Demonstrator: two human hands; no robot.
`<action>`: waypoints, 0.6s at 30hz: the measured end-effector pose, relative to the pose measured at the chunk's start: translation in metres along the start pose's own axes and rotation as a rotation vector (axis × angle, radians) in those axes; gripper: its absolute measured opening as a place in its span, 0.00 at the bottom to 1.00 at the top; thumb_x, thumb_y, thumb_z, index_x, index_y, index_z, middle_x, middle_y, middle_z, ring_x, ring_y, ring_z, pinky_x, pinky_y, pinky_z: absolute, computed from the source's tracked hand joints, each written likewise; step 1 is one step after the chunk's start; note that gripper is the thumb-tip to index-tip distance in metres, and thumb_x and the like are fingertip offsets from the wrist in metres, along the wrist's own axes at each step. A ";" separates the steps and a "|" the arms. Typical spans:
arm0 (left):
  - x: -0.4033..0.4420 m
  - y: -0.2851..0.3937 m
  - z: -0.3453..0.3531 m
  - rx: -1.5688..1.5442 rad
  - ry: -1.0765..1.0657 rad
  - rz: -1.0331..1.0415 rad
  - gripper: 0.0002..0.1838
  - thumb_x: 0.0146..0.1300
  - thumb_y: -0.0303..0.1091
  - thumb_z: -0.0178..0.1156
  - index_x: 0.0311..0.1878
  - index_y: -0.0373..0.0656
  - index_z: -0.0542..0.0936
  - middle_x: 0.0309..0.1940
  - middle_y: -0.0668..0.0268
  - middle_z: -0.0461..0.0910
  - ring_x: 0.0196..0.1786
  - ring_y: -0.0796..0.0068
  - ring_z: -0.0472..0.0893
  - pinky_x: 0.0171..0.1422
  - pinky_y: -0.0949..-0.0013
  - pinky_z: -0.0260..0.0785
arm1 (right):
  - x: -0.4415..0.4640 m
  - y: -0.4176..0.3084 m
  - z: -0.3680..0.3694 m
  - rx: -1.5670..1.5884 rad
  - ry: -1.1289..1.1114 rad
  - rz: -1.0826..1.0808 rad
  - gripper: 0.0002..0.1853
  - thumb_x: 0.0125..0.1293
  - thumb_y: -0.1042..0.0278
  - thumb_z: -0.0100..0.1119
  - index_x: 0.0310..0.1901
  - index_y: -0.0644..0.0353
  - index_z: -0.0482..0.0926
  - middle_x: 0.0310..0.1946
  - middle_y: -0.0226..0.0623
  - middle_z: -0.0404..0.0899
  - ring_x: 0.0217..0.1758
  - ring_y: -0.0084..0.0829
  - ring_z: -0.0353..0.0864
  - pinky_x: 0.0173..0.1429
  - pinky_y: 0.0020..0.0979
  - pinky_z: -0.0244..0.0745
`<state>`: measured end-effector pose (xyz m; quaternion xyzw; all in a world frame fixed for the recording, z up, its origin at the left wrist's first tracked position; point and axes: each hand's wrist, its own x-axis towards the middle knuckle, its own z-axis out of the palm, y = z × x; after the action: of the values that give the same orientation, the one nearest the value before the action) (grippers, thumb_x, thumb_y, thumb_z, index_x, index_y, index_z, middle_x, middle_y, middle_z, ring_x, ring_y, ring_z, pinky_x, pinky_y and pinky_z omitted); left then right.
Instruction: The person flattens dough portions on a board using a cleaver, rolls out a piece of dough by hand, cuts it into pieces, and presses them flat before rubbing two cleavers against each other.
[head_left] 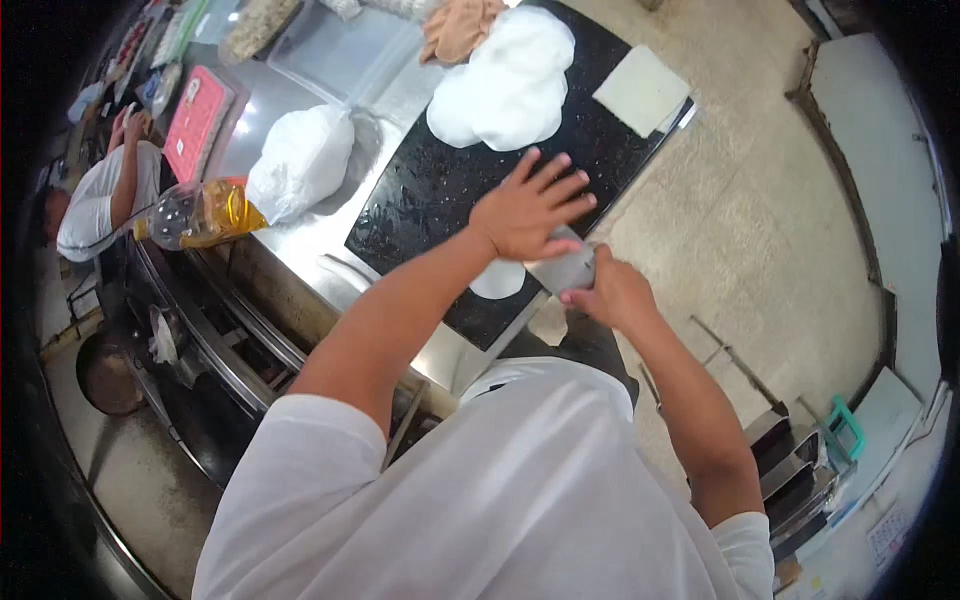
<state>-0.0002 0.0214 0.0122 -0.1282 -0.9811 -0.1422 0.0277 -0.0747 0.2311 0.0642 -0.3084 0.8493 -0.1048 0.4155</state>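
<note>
My left hand [530, 212] is spread with its fingers apart, palm down over the black board [420, 190], and holds nothing. Just right of it, my right hand [612, 290] is closed round a grey flat blade-like tool [566, 268], near the board's right edge. A white round sheet [498, 280] lies below my left wrist, close to the board's near edge. Several overlapping white rounds [510, 75] are piled at the far side of the board. A pale square pad [643, 90] rests at the board's far right corner.
On the metal counter [243, 150] are a white plastic bag [300, 165], a bottle of yellow liquid [205, 215], a clear tray [345, 50], a red-lidded box [200, 122] and a brown cloth [458, 30]. Another person [112, 195] stands far left. A pan [110, 373] is lower left.
</note>
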 end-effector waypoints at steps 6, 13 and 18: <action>-0.030 0.003 0.003 -0.080 -0.052 -0.022 0.40 0.66 0.70 0.53 0.76 0.60 0.70 0.79 0.59 0.62 0.83 0.49 0.54 0.85 0.36 0.34 | -0.016 0.009 0.044 0.139 -0.066 -0.182 0.34 0.59 0.54 0.74 0.58 0.68 0.71 0.43 0.62 0.85 0.47 0.61 0.86 0.52 0.51 0.80; 0.001 0.043 -0.001 -0.029 -0.129 0.044 0.38 0.66 0.69 0.55 0.72 0.57 0.74 0.76 0.61 0.67 0.81 0.51 0.59 0.84 0.35 0.39 | -0.034 0.032 0.026 0.103 -0.097 0.026 0.40 0.56 0.48 0.76 0.60 0.69 0.69 0.42 0.62 0.84 0.48 0.61 0.86 0.52 0.54 0.80; 0.019 0.001 -0.002 -0.009 0.068 -0.072 0.39 0.66 0.69 0.55 0.74 0.57 0.73 0.77 0.61 0.65 0.82 0.50 0.58 0.84 0.36 0.41 | -0.001 0.013 -0.010 -0.024 -0.019 -0.079 0.38 0.57 0.50 0.75 0.59 0.69 0.70 0.41 0.62 0.85 0.48 0.60 0.86 0.52 0.53 0.80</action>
<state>-0.0179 0.0263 0.0163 -0.0879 -0.9830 -0.1518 0.0551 -0.0868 0.2411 0.0657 -0.3478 0.8335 -0.1082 0.4155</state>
